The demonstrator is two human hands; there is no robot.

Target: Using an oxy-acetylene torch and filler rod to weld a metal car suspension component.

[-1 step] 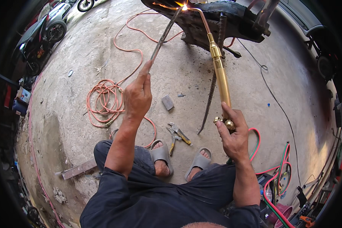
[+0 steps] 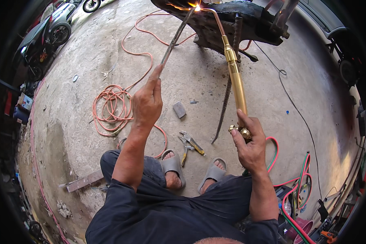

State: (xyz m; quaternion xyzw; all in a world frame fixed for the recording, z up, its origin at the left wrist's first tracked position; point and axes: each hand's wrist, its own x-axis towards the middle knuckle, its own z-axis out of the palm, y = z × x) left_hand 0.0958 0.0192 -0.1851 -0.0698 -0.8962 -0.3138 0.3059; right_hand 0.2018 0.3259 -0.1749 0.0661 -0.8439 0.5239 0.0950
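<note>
The shirt (image 2: 162, 217) is dark navy, loose and creased. Its wide sleeves (image 2: 118, 199) end near the elbows, leaving the forearms (image 2: 130, 158), left hand (image 2: 147, 103) and right hand (image 2: 252, 144) bare. The trousers (image 2: 232, 193) are dark blue, greyer and mottled low on the left leg. Grey slide sandals (image 2: 173, 165), each with one broad strap, leave the toes (image 2: 169, 155) uncovered.

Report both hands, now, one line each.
Left hand: closed, holding a thin metal rod, far end at the bright flame.
Right hand: closed, holding the brass torch near its valve knobs.
</note>
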